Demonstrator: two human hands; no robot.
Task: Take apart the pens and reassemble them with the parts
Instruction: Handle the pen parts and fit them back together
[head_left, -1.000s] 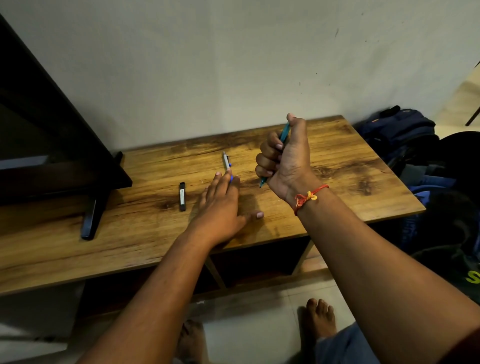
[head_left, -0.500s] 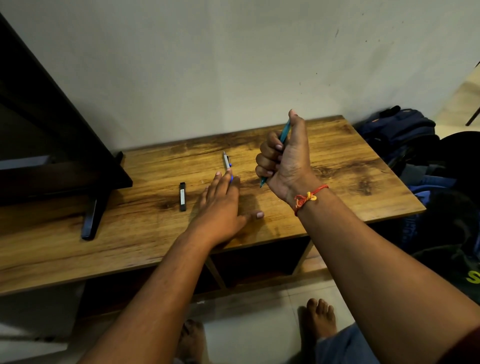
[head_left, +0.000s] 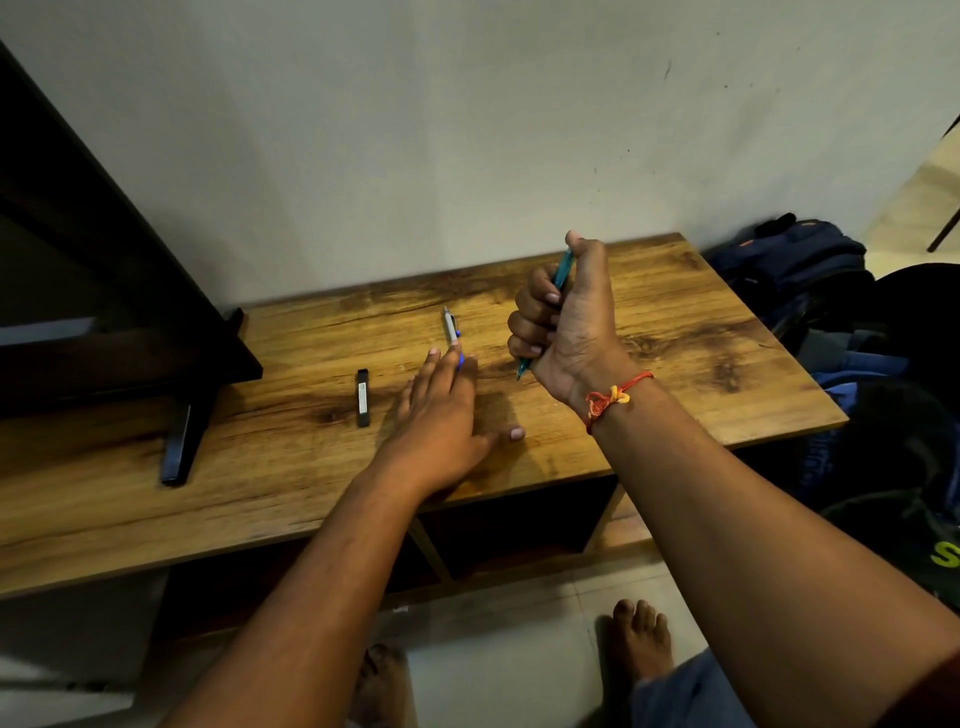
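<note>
My right hand (head_left: 563, 322) is raised above the wooden table (head_left: 675, 364) and grips a teal pen (head_left: 562, 270) in a fist, thumb on its top end, tip pointing down. My left hand (head_left: 447, 415) lies flat on the table with straight fingers. Its fingertips touch the near end of a grey and blue pen (head_left: 450, 326) that lies on the wood and points away from me. The lower part of that pen is hidden under my fingers.
A small black stick with a white label (head_left: 363, 397) lies left of my left hand. A dark TV with its stand foot (head_left: 179, 447) fills the table's left side. Bags (head_left: 800, 270) are piled on the floor at right. The wall is close behind.
My right thumb has settled on top of the teal pen. Otherwise both hands and the pens stay where they were.
</note>
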